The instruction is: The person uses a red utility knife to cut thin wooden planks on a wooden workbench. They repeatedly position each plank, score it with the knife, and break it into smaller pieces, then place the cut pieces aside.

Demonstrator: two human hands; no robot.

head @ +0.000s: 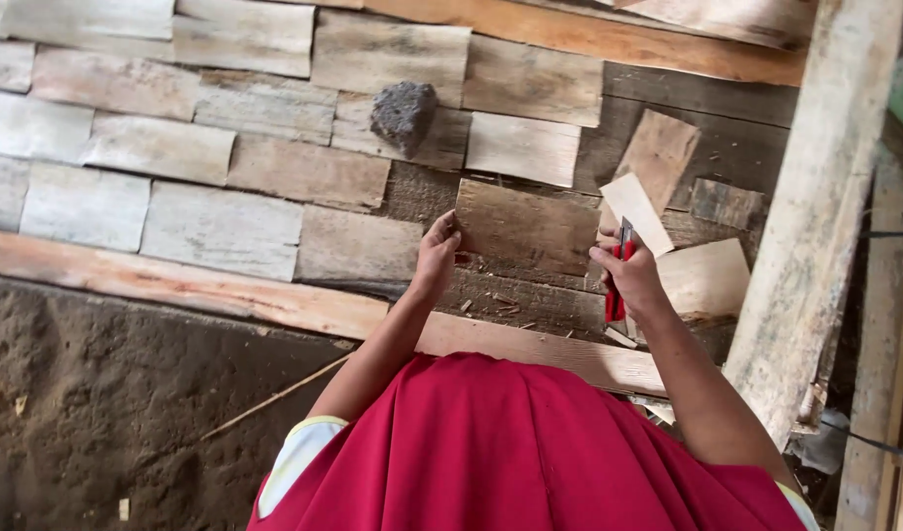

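Observation:
My left hand grips the left edge of a flat brown wooden shingle that lies against the boards. My right hand touches the shingle's right edge and is closed around a red-handled utility knife, blade end pointing up. A narrow pale wood strip lies just above the knife. Rows of weathered shingles are laid side by side to the left. A dark rough stone sits on the shingles above my left hand.
A long horizontal batten runs under the shingle rows. A thick pale post leans at the right. Loose shingles and offcuts lie by my right hand. Packed earth lies at lower left.

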